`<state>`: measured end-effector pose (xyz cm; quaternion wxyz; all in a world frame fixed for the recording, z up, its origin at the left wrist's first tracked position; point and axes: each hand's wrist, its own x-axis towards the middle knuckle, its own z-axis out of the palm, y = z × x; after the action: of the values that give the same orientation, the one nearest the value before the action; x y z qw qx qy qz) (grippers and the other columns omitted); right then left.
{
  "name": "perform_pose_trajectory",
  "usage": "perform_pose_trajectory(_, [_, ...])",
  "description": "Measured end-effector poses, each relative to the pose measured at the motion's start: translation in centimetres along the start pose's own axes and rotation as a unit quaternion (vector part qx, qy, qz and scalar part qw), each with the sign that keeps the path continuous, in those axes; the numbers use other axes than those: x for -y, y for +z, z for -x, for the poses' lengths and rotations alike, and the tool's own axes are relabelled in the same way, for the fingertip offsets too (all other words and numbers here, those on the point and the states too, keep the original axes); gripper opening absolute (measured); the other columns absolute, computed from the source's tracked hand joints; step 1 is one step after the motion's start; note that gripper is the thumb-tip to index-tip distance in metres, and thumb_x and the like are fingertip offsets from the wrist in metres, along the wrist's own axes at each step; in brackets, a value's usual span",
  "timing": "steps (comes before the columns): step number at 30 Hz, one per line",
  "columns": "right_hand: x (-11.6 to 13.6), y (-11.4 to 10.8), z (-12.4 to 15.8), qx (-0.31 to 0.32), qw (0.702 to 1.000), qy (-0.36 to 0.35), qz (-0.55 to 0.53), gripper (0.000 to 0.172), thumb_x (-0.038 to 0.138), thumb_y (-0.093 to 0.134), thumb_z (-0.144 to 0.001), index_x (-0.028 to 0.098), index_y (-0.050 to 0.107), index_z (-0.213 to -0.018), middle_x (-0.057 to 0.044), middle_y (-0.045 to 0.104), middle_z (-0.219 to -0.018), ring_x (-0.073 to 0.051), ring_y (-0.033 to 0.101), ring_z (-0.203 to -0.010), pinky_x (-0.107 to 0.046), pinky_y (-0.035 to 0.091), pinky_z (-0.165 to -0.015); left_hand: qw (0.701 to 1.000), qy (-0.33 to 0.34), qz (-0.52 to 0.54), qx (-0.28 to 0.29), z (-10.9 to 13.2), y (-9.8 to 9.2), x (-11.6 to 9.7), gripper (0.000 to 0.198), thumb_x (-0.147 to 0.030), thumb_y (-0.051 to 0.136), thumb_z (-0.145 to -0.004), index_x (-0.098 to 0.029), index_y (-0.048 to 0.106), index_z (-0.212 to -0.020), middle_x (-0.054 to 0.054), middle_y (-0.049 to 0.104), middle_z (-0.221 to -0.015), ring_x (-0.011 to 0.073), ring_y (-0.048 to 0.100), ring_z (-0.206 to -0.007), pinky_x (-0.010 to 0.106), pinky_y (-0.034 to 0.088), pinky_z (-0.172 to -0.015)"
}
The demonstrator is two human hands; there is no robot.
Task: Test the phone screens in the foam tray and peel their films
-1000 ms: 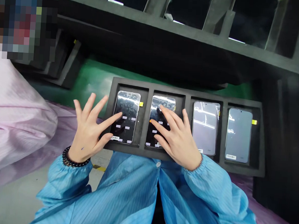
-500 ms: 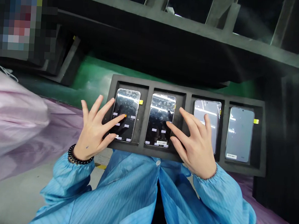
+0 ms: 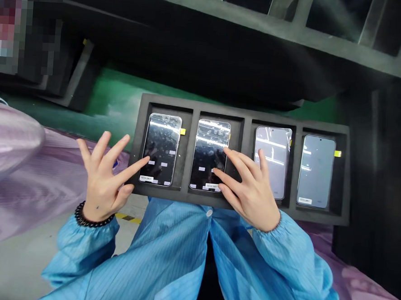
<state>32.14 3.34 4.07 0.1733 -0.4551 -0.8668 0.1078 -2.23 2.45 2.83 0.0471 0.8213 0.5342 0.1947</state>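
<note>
A dark foam tray (image 3: 169,102) lies across my lap with smartphones in its compartments. The leftmost smartphone (image 3: 162,138) has a dark screen with small pale blocks. My left hand (image 3: 105,180) is open, its index fingertip at that screen's left edge. The second smartphone (image 3: 209,150) also shows pale blocks on black. Over its lower right part is my right hand (image 3: 252,185), fingers spread, a fingertip at one block. Partly behind that hand lies the third smartphone (image 3: 272,145), its screen light grey. Farthest right rests the fourth smartphone (image 3: 316,170), grey-screened, with a white label.
Beyond the tray, a larger dark foam tray (image 3: 249,19) holds dark panels. Stacked dark trays (image 3: 69,78) stand at the upper left. People in pink clothing sit close on the left (image 3: 10,156) and right (image 3: 358,286). Yellow tabs (image 3: 338,154) stick out beside the phones.
My left hand has drawn back leftward from the first phone's middle to its edge. My right fingertip has moved slightly lower on the second phone. Some pale blocks are gone from both screens.
</note>
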Motion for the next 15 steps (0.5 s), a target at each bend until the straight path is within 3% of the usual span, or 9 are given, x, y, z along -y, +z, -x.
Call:
perform_pose_trajectory(4, [0.5, 0.6, -0.5, 0.015, 1.0, -0.02, -0.005, 0.03, 0.031, 0.051, -0.104, 0.02, 0.069, -0.126, -0.017, 0.051, -0.157, -0.031, 0.055, -0.136, -0.07, 0.024, -0.123, 0.999, 0.048, -0.011, -0.009, 0.6, -0.3, 0.3, 0.051, -0.05, 0.024, -0.104, -0.053, 0.044, -0.15, -0.006, 0.032, -0.168, 0.0348, 0.025, -0.158, 0.081, 0.009, -0.126])
perform_pose_trajectory(8, [0.9, 0.9, -0.7, 0.043, 0.999, -0.024, -0.004, 0.032, 0.033, 0.05, -0.105, 0.021, 0.068, -0.128, -0.017, 0.048, -0.16, -0.031, 0.053, -0.139, -0.071, 0.025, -0.123, 0.998, 0.058, -0.008, 0.003, 0.5, 0.0, 0.6, 0.049, -0.046, 0.027, -0.105, -0.053, 0.043, -0.151, -0.007, 0.031, -0.169, 0.0308, 0.023, -0.159, 0.076, 0.007, -0.128])
perform_pose_trajectory(12, [0.9, 0.3, -0.2, 0.016, 0.999, -0.027, -0.022, 0.03, 0.03, 0.05, -0.105, 0.02, 0.069, -0.126, -0.018, 0.05, -0.158, -0.029, 0.053, -0.138, -0.068, 0.026, -0.123, 0.998, 0.06, 0.013, -0.004, 0.3, 0.5, 0.7, 0.046, -0.046, 0.03, -0.106, -0.051, 0.047, -0.149, -0.007, 0.033, -0.168, 0.0305, 0.027, -0.158, 0.072, 0.007, -0.129])
perform_pose_trajectory(15, [0.9, -0.1, 0.3, 0.005, 0.998, -0.037, -0.041, 0.029, 0.029, 0.049, -0.105, 0.02, 0.072, -0.119, -0.018, 0.055, -0.154, -0.029, 0.055, -0.137, -0.065, 0.026, -0.125, 0.997, 0.071, 0.018, 0.025, 0.0, 0.7, 0.3, 0.051, -0.052, 0.027, -0.105, -0.047, 0.043, -0.153, -0.005, 0.025, -0.171, 0.0335, 0.023, -0.159, 0.071, 0.003, -0.129])
